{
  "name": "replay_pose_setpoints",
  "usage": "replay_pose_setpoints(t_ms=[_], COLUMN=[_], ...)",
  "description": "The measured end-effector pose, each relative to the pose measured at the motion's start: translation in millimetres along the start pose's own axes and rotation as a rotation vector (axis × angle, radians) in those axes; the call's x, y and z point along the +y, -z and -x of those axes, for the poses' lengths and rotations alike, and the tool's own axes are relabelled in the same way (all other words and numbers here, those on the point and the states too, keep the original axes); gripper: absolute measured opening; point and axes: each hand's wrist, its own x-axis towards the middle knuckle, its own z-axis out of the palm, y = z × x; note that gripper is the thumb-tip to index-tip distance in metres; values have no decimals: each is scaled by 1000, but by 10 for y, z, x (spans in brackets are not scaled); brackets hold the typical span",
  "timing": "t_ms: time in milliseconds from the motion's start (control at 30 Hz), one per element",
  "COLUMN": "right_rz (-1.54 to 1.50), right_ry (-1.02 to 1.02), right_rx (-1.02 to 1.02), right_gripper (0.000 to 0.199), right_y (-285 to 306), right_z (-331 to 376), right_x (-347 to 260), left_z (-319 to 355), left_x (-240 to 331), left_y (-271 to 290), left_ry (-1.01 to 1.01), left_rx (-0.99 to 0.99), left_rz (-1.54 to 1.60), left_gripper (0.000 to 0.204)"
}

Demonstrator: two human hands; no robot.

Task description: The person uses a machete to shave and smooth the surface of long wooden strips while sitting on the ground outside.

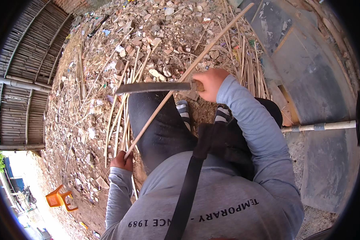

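Observation:
My left hand point(122, 161) is closed round the near end of a long bamboo strip point(154, 115), which slants away to the far right across my thigh. My right hand point(212, 85) grips the handle of a machete point(154, 87). Its broad dark blade points left and crosses the strip, lying over it near my knee; whether the edge touches the strip I cannot tell. Several loose bamboo strips point(117, 124) lie on the ground beside my left leg. Another bundle of strips point(248, 64) is beyond my right hand.
Broken brick and stone rubble point(148, 44) covers the ground ahead. A bamboo-slat wall point(24, 44) stands at the left, with an orange plastic chair point(61, 199) at the lower left. Grey sheets point(324, 88) and a pale pole point(332, 125) are at my right. My sandalled feet are between the strips.

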Motion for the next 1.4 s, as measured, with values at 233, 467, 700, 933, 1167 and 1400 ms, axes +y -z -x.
replay_pose_setpoints(t_ms=[233, 467, 700, 933, 1167, 1400], right_rz=[-199, -133, -153, -121, -120, -109], right_ry=[-285, -178, -263, -343, -258, -352], right_rx=[136, -91, 5, 22, -46, 8], right_gripper=[26, 22, 29, 22, 26, 26], right_y=[-164, -281, -261, -292, -387, -214], right_z=[-109, -157, -247, -306, -228, -161], right_x=[526, 190, 172, 510, 338, 358], left_z=[-82, -99, -76, -203, -185, -282], left_x=[-73, -47, 49, 114, 18, -69], left_y=[-72, -5, 118, 145, 142, 118], left_ry=[-25, 5, 67, 40, 95, 56], left_rx=[-111, -209, -273, -312, -385, -384], left_rz=[-37, -56, -6, -24, -35, -18], left_gripper=[37, 36, 36, 42, 37, 39])
